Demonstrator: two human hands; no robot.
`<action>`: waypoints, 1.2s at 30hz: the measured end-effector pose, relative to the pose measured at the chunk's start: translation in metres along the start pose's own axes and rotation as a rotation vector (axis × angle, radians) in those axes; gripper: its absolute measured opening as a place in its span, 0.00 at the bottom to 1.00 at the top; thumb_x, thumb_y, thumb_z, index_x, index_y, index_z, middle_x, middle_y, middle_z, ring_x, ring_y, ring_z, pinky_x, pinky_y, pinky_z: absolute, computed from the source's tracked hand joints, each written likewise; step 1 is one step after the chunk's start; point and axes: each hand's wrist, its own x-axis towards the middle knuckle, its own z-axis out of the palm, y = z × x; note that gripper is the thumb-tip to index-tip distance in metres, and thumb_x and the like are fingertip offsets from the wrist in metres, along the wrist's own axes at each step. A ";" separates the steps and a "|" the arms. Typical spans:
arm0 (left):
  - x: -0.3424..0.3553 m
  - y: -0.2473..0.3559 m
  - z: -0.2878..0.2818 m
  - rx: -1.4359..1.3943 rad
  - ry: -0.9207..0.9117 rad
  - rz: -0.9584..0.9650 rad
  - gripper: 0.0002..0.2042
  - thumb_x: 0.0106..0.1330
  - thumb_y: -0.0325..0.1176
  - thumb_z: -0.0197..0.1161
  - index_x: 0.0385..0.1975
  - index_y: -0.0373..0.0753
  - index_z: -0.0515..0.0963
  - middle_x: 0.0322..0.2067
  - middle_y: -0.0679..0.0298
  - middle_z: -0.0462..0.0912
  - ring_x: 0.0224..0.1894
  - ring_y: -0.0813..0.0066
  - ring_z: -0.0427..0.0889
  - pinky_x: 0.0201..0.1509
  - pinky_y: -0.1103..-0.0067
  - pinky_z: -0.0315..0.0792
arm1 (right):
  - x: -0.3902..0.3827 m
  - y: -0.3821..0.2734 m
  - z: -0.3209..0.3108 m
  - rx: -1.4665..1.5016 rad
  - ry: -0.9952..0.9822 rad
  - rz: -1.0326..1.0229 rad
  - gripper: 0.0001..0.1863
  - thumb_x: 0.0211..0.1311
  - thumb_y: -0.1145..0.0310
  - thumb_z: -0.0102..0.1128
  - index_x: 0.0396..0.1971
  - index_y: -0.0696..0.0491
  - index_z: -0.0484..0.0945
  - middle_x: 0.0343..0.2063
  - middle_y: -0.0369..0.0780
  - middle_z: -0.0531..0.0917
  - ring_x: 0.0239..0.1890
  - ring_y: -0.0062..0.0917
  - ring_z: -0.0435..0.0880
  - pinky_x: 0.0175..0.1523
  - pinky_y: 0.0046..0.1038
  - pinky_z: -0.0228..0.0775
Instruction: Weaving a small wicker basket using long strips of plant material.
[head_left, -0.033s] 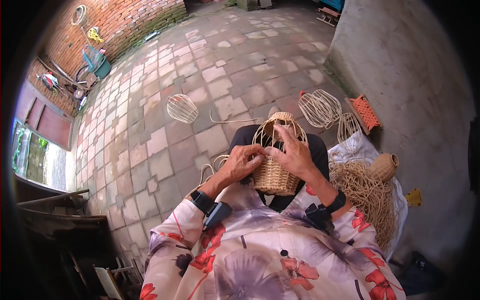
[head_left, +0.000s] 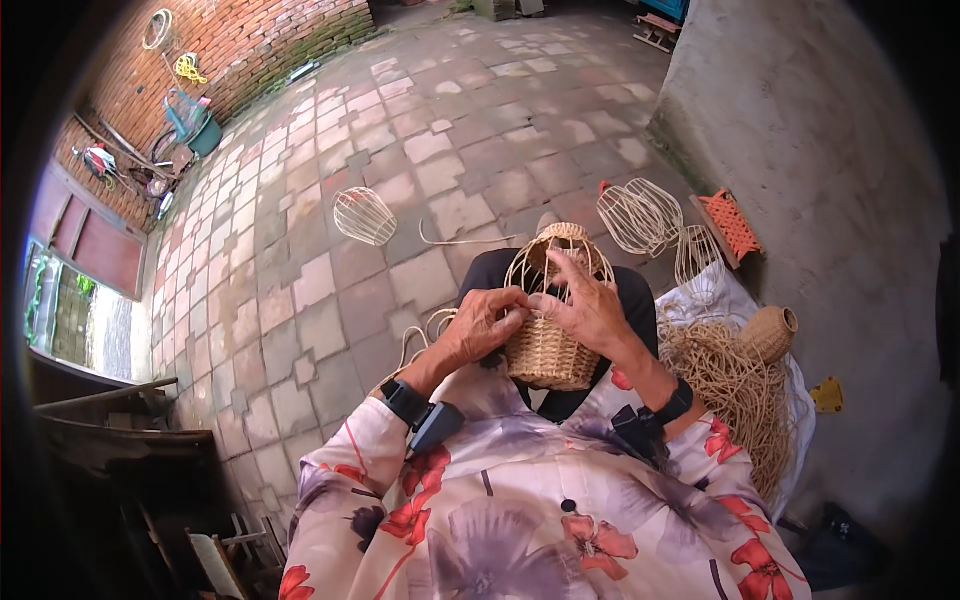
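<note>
Between my knees is a partly woven basket [head_left: 553,358]. Its lower body is tightly woven, bare ribs stand above that, and a woven collar [head_left: 563,233] tops them. My left hand [head_left: 487,325] is closed at the basket's left side, thumb and forefinger pinched at the upper edge of the weave. A loose tan cord [head_left: 408,345] loops beside that wrist. My right hand [head_left: 588,312] is closed on the right side, its thumb meeting the left fingertips and its forefinger raised along the ribs. What the fingertips pinch is too small to make out.
At right, a heap of tan cord [head_left: 735,395] and a small woven vessel [head_left: 770,333] lie on a white sack [head_left: 803,425] by the grey wall [head_left: 830,200]. Rib frames [head_left: 640,218] and an orange-webbed stool [head_left: 733,225] stand farther off. Another frame [head_left: 364,217] lies on the paving.
</note>
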 end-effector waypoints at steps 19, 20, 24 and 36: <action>-0.026 0.001 0.014 0.509 0.405 0.045 0.05 0.57 0.28 0.61 0.32 0.39 0.78 0.27 0.56 0.81 0.29 0.61 0.82 0.32 0.70 0.75 | -0.004 -0.004 -0.011 0.347 0.009 0.225 0.41 0.41 0.59 0.64 0.61 0.52 0.65 0.19 0.39 0.80 0.24 0.29 0.81 0.37 0.30 0.73; -0.028 -0.001 0.011 0.541 0.343 0.052 0.05 0.57 0.28 0.61 0.32 0.39 0.78 0.27 0.56 0.81 0.29 0.61 0.82 0.32 0.70 0.75 | -0.004 -0.004 -0.011 0.347 0.009 0.223 0.41 0.41 0.59 0.64 0.61 0.52 0.65 0.19 0.39 0.80 0.24 0.29 0.81 0.37 0.30 0.73; -0.020 0.010 -0.011 0.479 0.341 0.145 0.03 0.59 0.27 0.61 0.31 0.38 0.78 0.26 0.55 0.82 0.28 0.61 0.83 0.31 0.70 0.74 | -0.006 -0.002 -0.010 0.405 0.020 0.233 0.40 0.41 0.61 0.64 0.60 0.53 0.66 0.16 0.38 0.77 0.21 0.27 0.78 0.34 0.29 0.71; -0.023 0.011 -0.002 0.247 0.116 -0.129 0.16 0.64 0.43 0.59 0.39 0.35 0.73 0.25 0.57 0.80 0.24 0.72 0.76 0.31 0.75 0.71 | -0.017 0.022 -0.018 0.830 0.050 0.254 0.41 0.44 0.69 0.65 0.63 0.61 0.62 0.17 0.32 0.73 0.22 0.13 0.71 0.30 0.18 0.63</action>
